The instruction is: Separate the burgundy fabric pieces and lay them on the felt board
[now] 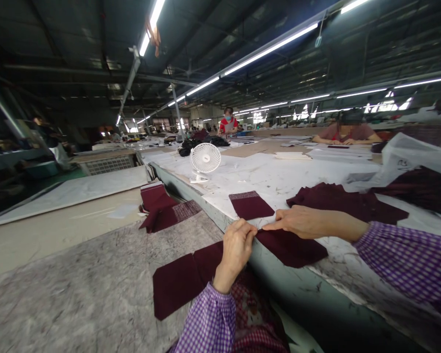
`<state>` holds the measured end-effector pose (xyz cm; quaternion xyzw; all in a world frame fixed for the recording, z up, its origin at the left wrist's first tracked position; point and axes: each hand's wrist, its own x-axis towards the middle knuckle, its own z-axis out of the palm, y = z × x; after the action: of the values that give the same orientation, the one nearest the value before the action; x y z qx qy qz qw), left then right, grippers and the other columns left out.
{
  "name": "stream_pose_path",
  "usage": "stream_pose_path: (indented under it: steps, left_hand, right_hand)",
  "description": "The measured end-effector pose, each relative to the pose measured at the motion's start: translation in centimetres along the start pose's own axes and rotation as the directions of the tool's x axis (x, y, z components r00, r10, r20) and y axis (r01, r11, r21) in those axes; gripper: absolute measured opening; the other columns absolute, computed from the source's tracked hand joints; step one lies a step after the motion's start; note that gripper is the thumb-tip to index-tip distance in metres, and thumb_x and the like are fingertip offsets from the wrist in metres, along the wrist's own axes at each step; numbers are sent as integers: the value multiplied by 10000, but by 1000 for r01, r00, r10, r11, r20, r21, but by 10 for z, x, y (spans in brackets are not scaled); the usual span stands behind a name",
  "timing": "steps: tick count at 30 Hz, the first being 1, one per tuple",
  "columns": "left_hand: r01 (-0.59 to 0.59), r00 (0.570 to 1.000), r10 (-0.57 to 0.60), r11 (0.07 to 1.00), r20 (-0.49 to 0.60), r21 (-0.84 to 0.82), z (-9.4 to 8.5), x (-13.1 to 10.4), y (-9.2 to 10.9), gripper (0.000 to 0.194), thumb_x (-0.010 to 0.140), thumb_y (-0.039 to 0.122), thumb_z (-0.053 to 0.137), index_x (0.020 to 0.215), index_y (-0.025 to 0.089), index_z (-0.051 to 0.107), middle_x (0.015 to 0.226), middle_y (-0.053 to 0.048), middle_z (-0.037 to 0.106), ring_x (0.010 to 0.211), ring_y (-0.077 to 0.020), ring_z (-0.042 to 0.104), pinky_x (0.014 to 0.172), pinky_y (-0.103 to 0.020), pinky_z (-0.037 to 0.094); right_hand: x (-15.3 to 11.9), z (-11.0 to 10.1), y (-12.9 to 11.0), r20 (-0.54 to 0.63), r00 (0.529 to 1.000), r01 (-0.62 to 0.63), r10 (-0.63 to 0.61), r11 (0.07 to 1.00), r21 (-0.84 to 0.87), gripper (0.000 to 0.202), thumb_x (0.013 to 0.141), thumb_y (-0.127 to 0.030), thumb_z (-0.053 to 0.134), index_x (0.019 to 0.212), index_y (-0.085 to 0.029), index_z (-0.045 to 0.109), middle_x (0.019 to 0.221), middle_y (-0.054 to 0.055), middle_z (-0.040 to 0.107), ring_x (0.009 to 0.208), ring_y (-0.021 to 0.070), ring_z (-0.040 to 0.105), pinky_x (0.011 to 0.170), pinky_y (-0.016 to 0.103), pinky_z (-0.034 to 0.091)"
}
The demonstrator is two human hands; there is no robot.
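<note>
A dark maroon cut cloth piece [292,247] lies across the edge of the white-covered table. At its left corner, the thumb and fingers of my left hand [237,245] are closed in a pinch. My right hand [301,221] rests over the same piece's far edge, one finger reaching toward the left hand, the others curled; its grip is partly hidden. Just beyond lies another maroon piece [252,205] with a speckled, lighter band. Left of my left wrist, more maroon pieces [176,284] lie on the grey, marked surface, partly covered by my hand.
A white clip fan [205,158] stands on the table [238,169]. Folded maroon pieces [158,201] lie to the left, and a maroon heap [345,201] beside a translucent plastic bag [419,157] to the right. A gap runs between the two work surfaces. Other people work farther back.
</note>
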<state>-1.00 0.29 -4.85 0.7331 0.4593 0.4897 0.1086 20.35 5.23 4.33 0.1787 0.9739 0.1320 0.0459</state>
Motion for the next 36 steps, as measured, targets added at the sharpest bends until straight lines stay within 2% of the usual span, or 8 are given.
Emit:
stream_pose_path:
  steps: [8, 12, 16, 20, 23, 28, 32, 36]
  left_hand:
    - [210, 968, -239, 935, -72, -285, -4, -2, -16, 179, 871, 234, 510, 767, 164, 638, 732, -8, 631, 725, -145, 585, 720, -262, 467]
    - [104, 982, -120, 988, -146, -116, -8, 10, -19, 152, 862, 165, 496, 898, 180, 643, 892, -36, 648, 888, -167, 594, 837, -298, 470]
    - [-38, 999, 37, 996, 18, 80, -2, 35, -17, 241, 841, 112, 507, 1035, 183, 631, 1060, -61, 638, 1055, -186, 551, 956, -335, 438]
    - [-40, 985, -12, 955, 171, 295, 8, 58, -19, 219, 831, 222, 585, 1039, 191, 645, 1051, -55, 645, 1049, -219, 543, 951, -384, 433]
    - [-98, 975, -2, 894, 223, 437, 10, 66, -16, 200, 843, 257, 571, 1015, 202, 657, 1016, -62, 642, 1011, -231, 549, 902, -387, 444]
    - [-215, 954, 60, 819, 293, 532, 11, 69, -7, 224, 863, 186, 467, 898, 196, 688, 934, -84, 652, 933, -229, 568, 836, -362, 455]
    - [55, 986, -112, 915, 122, 399, 14, 77, -13, 230, 794, 164, 492, 806, 203, 719, 915, -68, 695, 922, -221, 592, 809, -319, 451]
    - [406, 910, -410, 911, 66, 65, 11, 86, -25, 199, 695, 150, 534, 682, 180, 730, 714, -55, 695, 755, -203, 616, 696, -281, 432]
  right_hand:
    - [8, -1, -7, -61, 997, 34, -37, 998, -60, 737, 771, 47, 366, 1366, -378, 464, 732, 7, 531, 555, 125, 453, 541, 252, 295]
    - [9, 10, -13, -93, 995, -46, 34, 991, -129, 676, 831, -10, 387, 1376, -406, 445, 803, 26, 575, 502, 107, 434, 511, 246, 286]
    - [8, 20, -10, -129, 970, -201, 206, 978, 53, 494, 909, -208, 456, 1394, -303, 439, 1021, 78, 630, 746, 172, 591, 662, 270, 416]
    - [-3, 11, 17, -44, 954, -262, 295, 899, 350, 366, 905, -287, 471, 1255, -214, 551, 1108, 78, 658, 959, 228, 615, 827, 321, 447]
    - [-31, -2, 56, -31, 839, -501, 543, 793, 345, 308, 890, -272, 470, 1167, -195, 580, 1014, 83, 684, 911, 240, 629, 796, 336, 455]
    - [-89, 18, 105, -84, 494, -865, 866, 499, 51, 294, 869, -305, 528, 1079, -132, 638, 987, 219, 663, 902, 343, 612, 773, 443, 416]
    - [-105, 52, 113, -260, 537, -842, 803, 531, -101, 342, 779, -277, 646, 1071, -100, 649, 972, 248, 657, 978, 393, 569, 859, 523, 357]
    - [-84, 53, 106, -410, 587, -802, 698, 570, -177, 386, 725, -182, 593, 1108, -162, 633, 1196, 162, 614, 1087, 356, 534, 945, 530, 348]
